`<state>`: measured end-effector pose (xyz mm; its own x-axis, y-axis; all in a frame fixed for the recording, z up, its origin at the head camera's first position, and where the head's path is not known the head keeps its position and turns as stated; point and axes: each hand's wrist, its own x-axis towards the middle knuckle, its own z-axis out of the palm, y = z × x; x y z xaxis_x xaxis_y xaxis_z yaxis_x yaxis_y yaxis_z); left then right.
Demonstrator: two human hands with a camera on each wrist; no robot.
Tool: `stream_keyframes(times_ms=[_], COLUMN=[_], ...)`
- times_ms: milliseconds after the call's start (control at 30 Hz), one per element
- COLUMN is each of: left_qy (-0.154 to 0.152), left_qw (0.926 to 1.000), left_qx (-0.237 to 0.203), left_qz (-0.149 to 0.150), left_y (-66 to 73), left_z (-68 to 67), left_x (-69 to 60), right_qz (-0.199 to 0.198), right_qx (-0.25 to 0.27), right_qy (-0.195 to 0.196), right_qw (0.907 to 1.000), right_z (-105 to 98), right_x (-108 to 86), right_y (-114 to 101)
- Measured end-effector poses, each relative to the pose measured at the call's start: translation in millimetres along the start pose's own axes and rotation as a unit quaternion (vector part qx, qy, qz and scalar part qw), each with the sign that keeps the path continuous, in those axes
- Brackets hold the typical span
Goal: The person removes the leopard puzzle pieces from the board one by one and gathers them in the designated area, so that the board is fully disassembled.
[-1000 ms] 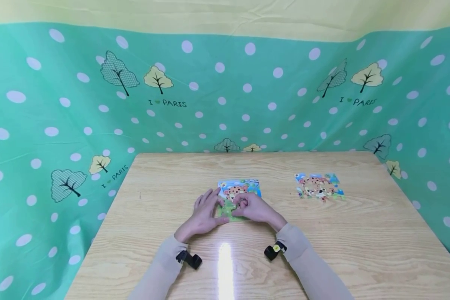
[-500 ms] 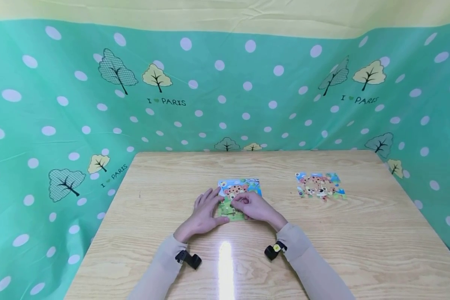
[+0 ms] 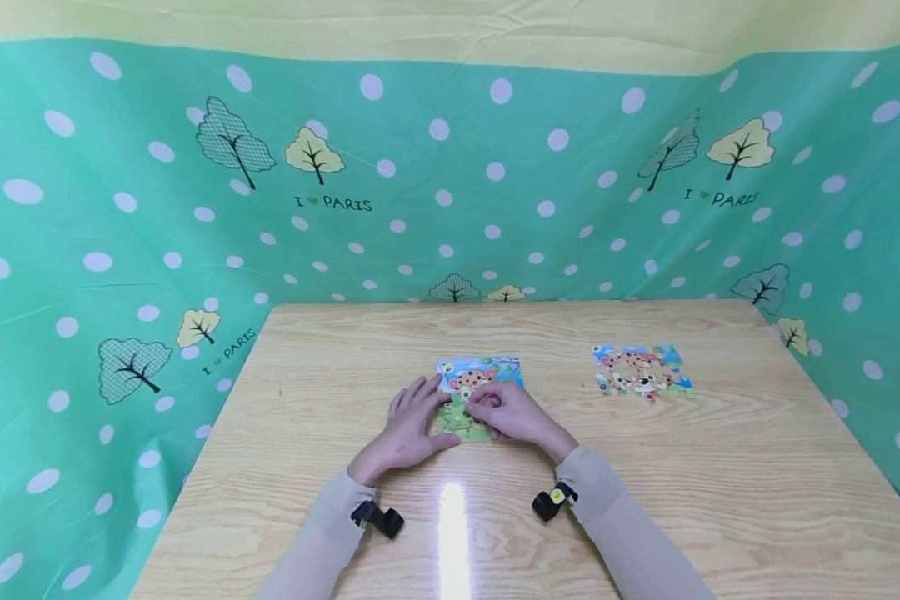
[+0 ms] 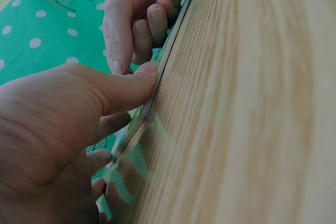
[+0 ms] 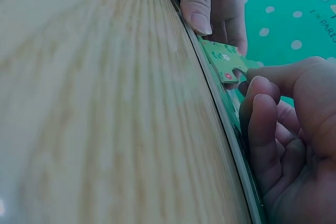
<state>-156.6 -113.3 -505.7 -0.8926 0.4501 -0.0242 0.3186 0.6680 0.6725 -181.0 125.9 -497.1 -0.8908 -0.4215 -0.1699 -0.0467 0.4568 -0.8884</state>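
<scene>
A puzzle board (image 3: 501,367) with a spotted cartoon leopard picture lies at the middle of the table, partly hidden by both hands. My right hand (image 3: 514,413) pinches a green puzzle piece between thumb and finger, over the board's lower part. In the right wrist view this flowered puzzle piece (image 5: 219,59) sits tilted above the board's surface. My left hand (image 3: 407,431) rests along the board's left side, fingers spread, with its thumb (image 4: 128,88) at the near edge.
A group of loose leopard puzzle pieces (image 3: 637,375) lies on the wooden table (image 3: 727,467) to the right of the board. Behind hangs a green polka-dot cloth (image 3: 330,242). Each wrist wears a small black camera.
My right hand has shifted slightly left and lowered the green puzzle piece towards the board, then stayed nearly still. The left hand keeps its place.
</scene>
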Motion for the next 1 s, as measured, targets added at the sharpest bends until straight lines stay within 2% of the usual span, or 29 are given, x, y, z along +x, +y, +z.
stream_keyframes(times_ms=[233,500,700,1000], left_qy=[-0.003,-0.003,0.002,0.003], left_qw=[1.0,0.9999,0.9999,0.9998], left_qx=[0.005,0.01,0.011,0.018], left_qz=[-0.002,-0.006,-0.001,0.013], left_y=[0.7,2.2,1.1,-0.6], left_z=[-0.5,-2.9,-1.9,0.0], left_x=[-1.1,-0.9,-1.2,-0.9], right_qz=[-0.009,-0.003,-0.006,-0.03], right_qx=[0.007,0.078,0.149,0.214], right_qy=[0.011,0.012,0.019,0.072], right_qw=[0.9999,0.9969,0.9886,0.9738], right_z=[0,-7,-13,-16], right_x=[-1.9,-2.4,-2.2,-4.6], right_y=[-1,1,8,15])
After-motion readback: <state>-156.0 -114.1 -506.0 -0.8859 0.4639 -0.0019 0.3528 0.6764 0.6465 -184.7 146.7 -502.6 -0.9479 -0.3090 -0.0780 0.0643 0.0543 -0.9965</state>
